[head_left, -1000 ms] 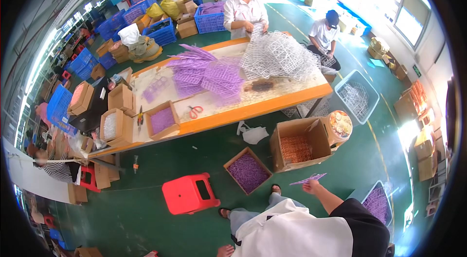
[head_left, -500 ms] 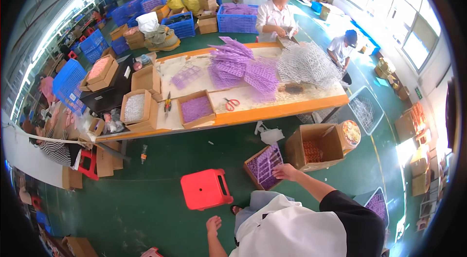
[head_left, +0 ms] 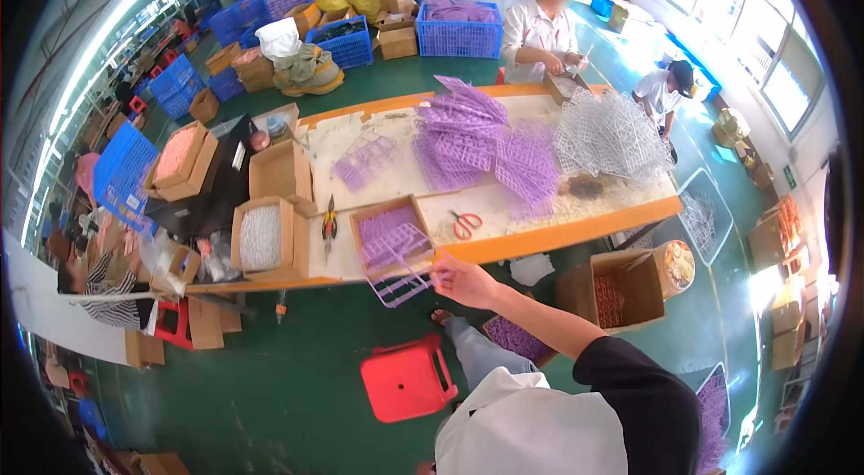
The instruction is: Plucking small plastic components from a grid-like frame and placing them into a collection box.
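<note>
My right hand [head_left: 462,282] is closed on the corner of a purple plastic lattice sheet [head_left: 391,292], an openwork grid of thin bars. The sheet hangs tilted at the near edge of the workbench [head_left: 576,233], partly in front of a cardboard box of small purple pieces [head_left: 385,221]. Red-handled scissors [head_left: 466,225] lie on the bench just beyond the hand. Below my forearm, a floor box with purple pieces [head_left: 515,337] is partly covered by the arm. My left hand is out of the picture.
A heap of purple lattice sheets [head_left: 463,138] and a pile of white ones [head_left: 607,135] cover the bench. Pliers [head_left: 329,225] lie left of the purple box. A red stool [head_left: 407,382] and a large carton [head_left: 621,292] stand nearby. One co-worker [head_left: 542,30] stands across the bench.
My right hand has lifted a purple lattice sheet from the floor box up and left to the bench edge. My left hand has left the picture. The whole view has shifted.
</note>
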A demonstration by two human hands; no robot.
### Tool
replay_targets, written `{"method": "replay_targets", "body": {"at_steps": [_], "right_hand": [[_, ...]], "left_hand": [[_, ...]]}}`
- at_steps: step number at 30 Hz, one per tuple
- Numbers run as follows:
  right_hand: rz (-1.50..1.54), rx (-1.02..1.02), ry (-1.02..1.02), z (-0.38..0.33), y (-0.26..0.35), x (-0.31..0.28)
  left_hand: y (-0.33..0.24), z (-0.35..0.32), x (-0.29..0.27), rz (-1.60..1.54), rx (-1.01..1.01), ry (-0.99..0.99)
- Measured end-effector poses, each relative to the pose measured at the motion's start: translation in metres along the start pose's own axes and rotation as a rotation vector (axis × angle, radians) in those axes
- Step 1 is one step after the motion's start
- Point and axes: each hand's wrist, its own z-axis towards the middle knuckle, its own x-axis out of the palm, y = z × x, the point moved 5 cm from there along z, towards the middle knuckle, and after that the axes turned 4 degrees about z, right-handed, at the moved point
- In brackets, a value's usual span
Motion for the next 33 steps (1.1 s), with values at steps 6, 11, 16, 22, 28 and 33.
{"method": "replay_targets", "body": {"at_steps": [6, 11, 16, 22, 28, 33], "right_hand": [[0.036, -0.186, -0.240, 0.203, 0.086, 0.004], [-0.070, -0.250, -0.201, 0.337, 0.138, -0.001], [0.082, -0.176, -0.357, 0.376, 0.141, -0.099], [-0.502, 0.382, -0.139, 0.246, 0.124, -0.017], [-1.058, -0.459, -0.109, 0.165, 0.364, 0.105], [-1.698, -0.938, -0.912, 0.161, 0.538, -0.017]], "left_hand": [[-0.125, 0.037, -0.024, -0.338, -0.338, 0.146], [-0.225, 0.098, -0.092, -0.400, -0.219, 0.116], [-0.311, 0.134, -0.177, -0.481, -0.084, 0.011], [-0.326, 0.160, -0.194, -0.480, -0.153, 0.022], [-0.313, 0.167, -0.153, -0.322, -0.324, 0.148], [-0.319, 0.181, -0.150, -0.250, -0.303, 0.176]]}}
